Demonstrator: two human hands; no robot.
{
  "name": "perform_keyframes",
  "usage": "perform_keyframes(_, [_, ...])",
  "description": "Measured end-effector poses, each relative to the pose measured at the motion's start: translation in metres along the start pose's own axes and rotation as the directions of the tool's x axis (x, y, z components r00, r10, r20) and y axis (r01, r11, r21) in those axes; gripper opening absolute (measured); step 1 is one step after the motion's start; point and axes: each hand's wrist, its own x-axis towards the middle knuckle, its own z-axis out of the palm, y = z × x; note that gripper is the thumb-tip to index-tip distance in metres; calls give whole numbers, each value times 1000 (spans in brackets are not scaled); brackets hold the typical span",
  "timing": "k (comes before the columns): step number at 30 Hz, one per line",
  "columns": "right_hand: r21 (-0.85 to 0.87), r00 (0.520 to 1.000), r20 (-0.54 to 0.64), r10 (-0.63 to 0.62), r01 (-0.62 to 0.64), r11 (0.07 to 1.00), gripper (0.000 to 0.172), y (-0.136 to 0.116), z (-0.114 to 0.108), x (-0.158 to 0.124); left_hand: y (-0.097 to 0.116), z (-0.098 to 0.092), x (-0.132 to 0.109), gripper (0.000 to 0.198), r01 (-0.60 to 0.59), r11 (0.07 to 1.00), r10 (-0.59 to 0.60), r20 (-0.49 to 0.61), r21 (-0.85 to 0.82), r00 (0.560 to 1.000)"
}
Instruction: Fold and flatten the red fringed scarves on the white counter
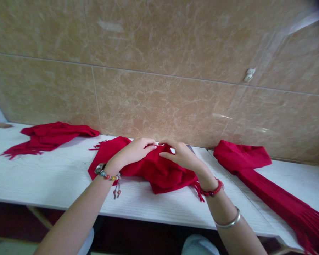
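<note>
A red fringed scarf (162,177) lies bunched on the white bench-like surface in front of me. My left hand (138,150) is at its upper edge, with thumb and fingers closed on the cloth. Close by on the right, my right hand (182,154) rests over the same edge, its fingers curved and the thumb held apart from them. White surface shows through the gap there. Fringe sticks out at the scarf's left end and below my right wrist. Part of the cloth is hidden under my hands and forearms.
Another red scarf (55,136) lies crumpled on the left. A third red scarf (268,187) is folded at the right, its long fringed end hanging toward the front edge. The white surface (55,180) runs along a brown marbled tile wall (159,102).
</note>
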Motion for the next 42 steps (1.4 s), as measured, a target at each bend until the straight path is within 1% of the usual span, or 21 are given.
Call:
perform_keyframes(2, [-38, 1000, 1, 17, -17, 999, 14, -1, -1, 1, -1, -1, 0, 25, -2, 1000, 2, -2, 2, 1000])
perform_keyframes(3, [-51, 1000, -13, 20, -20, 998, 13, 0, -2, 1, -3, -3, 0, 25, 2, 1000, -2, -4, 6, 1000])
perform_keyframes(7, [-75, 995, -96, 23, -30, 997, 17, 13, -11, 0, -14, -13, -1, 25, 50, 998, -50, 11, 36, 999])
perform_keyframes(9, [-93, 993, -104, 59, -68, 993, 19, 18, -15, -1, -17, -16, -2, 26, 70, 996, -70, 7, 53, 998])
perform_keyframes(10, [-91, 993, -97, 70, -79, 993, 17, 18, -16, -2, -17, -16, -2, 26, 73, 996, -73, 0, 56, 997])
perform_keyframes(12, [-59, 995, -76, 59, -64, 996, 13, 15, -16, -4, -13, -14, -2, 26, 65, 996, -65, -13, 53, 998])
perform_keyframes(14, [-4, 998, -64, 29, -29, 1000, 25, 8, -14, -4, -7, -11, -2, 25, 37, 999, -37, -10, 31, 999])
perform_keyframes(15, [16, 998, -60, 17, -16, 1000, 28, 4, -12, -4, -4, -9, -2, 25, 18, 1000, -18, -5, 18, 1000])
perform_keyframes(17, [26, 999, -53, 7, -6, 1000, 20, -2, -11, -2, 1, -6, -1, 25, -9, 1000, 9, -1, 6, 1000])
perform_keyframes(19, [11, 998, -62, 5, -5, 1000, 11, -4, -12, -1, 2, -6, -1, 25, -11, 1000, 11, -11, 21, 1000])
perform_keyframes(24, [-52, 991, -129, 42, -49, 997, 12, 6, -16, 0, -8, -8, -1, 24, 25, 995, -22, -31, 93, 999])
perform_keyframes(27, [-105, 988, -121, 93, -106, 989, 11, 12, -14, 0, -11, -7, -1, 24, 55, 988, -49, -46, 146, 998])
perform_keyframes(29, [-127, 991, -103, 84, -97, 987, 9, 12, -11, -1, -10, -5, -1, 25, 65, 987, -58, -46, 144, 997])
perform_keyframes(30, [-126, 994, -95, 62, -74, 989, 12, 10, -10, -1, -8, -3, 0, 25, 68, 989, -62, -45, 134, 997])
perform_keyframes(32, [-106, 996, -85, 6, -15, 994, 27, 5, -6, -1, -4, 0, 1, 26, 61, 992, -56, -44, 107, 997])
perform_keyframes(33, [-93, 997, -82, -14, 7, 996, 31, 2, -5, -1, -2, 1, 2, 26, 49, 994, -45, -45, 96, 998])
perform_keyframes(34, [-84, 997, -75, -22, 16, 996, 29, -2, -3, 0, -1, 3, 3, 26, 36, 995, -32, -44, 90, 999])
perform_keyframes(37, [-85, 998, -64, 14, -20, 996, 12, -7, -1, 3, -3, 4, 4, 26, 22, 994, -19, -32, 106, 999])
perform_keyframes(42, [-135, 987, -135, 92, -110, 985, 10, 4, -6, 6, -14, -2, 3, 26, 27, 972, -4, -98, 235, 995])
